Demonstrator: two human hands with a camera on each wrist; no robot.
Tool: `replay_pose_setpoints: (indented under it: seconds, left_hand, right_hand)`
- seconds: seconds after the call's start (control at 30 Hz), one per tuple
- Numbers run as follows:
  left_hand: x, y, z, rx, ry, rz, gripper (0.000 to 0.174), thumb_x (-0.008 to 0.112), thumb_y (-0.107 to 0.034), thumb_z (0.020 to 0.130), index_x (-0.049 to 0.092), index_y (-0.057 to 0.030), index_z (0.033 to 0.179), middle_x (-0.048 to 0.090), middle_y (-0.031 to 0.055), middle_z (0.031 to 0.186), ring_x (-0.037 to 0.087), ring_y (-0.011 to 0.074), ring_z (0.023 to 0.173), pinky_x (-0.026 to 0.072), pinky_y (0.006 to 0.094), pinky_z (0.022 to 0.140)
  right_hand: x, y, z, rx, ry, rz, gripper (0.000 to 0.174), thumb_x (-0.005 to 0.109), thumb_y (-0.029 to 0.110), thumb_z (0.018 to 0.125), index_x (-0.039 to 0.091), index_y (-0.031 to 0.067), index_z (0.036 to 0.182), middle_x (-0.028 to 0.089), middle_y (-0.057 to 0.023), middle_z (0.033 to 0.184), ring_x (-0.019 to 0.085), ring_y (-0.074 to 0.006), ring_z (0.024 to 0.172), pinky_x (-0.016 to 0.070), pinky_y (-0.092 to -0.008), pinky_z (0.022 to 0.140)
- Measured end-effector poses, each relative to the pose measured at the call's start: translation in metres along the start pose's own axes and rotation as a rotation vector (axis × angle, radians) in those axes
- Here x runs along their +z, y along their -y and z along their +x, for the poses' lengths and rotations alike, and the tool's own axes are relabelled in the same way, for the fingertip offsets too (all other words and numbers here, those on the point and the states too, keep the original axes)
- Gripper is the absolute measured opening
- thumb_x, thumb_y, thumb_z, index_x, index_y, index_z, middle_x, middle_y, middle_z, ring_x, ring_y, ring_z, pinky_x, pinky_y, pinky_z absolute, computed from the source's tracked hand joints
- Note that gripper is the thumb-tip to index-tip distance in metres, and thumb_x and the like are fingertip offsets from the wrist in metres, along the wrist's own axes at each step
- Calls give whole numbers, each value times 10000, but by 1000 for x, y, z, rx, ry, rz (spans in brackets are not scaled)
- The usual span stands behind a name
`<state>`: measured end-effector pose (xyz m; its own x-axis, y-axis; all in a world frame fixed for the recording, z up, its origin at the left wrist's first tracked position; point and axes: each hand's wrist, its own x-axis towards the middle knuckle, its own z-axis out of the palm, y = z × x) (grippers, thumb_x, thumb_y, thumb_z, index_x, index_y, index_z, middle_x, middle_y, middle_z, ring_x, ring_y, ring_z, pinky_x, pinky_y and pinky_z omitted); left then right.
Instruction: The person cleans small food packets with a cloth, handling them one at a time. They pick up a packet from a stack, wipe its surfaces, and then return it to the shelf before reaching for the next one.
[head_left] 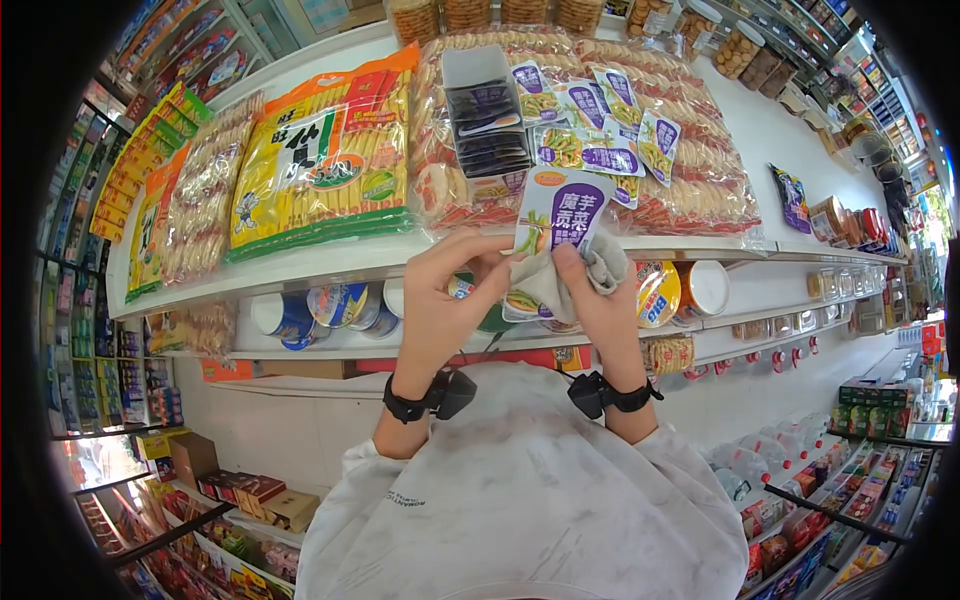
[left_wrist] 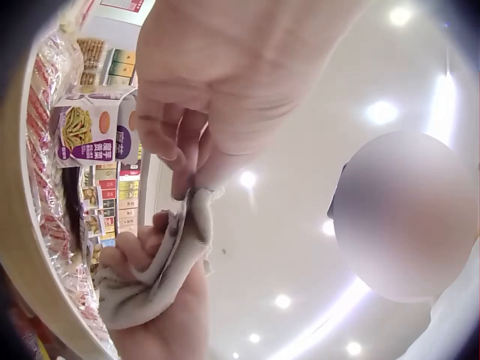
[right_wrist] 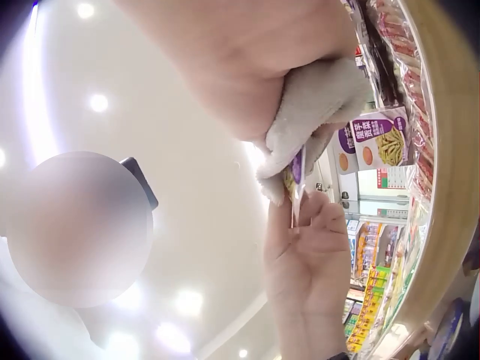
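Note:
A small white and purple snack packet is held up between both hands at the shelf's front edge. My left hand pinches the packet's left edge between thumb and fingers. In my right hand is a crumpled grey cloth, with the thumb pressed on the packet's lower front. The right wrist view shows the packet edge-on, between the cloth and the left fingertips. Beyond the hands lie several loose matching packets. Beside them an open display box contains more packets, partly dark.
Large bags of round crackers lie under the box and loose packets. To the left is a yellow cracker bag. Clear jars line the back. A dark snack bag lies at right; tubs stand on the lower shelf.

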<state>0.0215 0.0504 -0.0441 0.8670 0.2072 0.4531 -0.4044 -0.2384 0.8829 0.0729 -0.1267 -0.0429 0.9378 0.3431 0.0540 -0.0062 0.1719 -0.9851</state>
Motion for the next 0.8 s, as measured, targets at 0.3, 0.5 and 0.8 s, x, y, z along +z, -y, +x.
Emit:
replay_pose_setpoints:
  seconds: [0.3,0.5,0.8]
  left_hand:
    - [3,-1,1,-86,-289,-160,192,723,24,837,687,47,1024,670,42,896,599,75,766,464,204,682]
    - [-16,-4,-7,-126,-37,-214,262,740,7,827,662,45,1075,697,57,921,623,75,801,484,212,716]
    - [-15,-12,1,-120,-101,-225,359,793,1,786,644,32,1111,705,50,929,642,80,815,514,228,720]
  right_hand:
    - [4,-5,-7,-151,85,-148,220,726,89,863,654,12,1056,688,-29,904,605,-77,782,494,-256,695]
    - [-13,9,-2,-233,365,-467,166,740,109,851,674,9,966,680,-49,821,599,-87,734,480,-251,661]
    - [-10,1,7,-227,2,-109,221,757,182,868,690,8,987,683,-3,831,619,-90,759,498,-257,685]
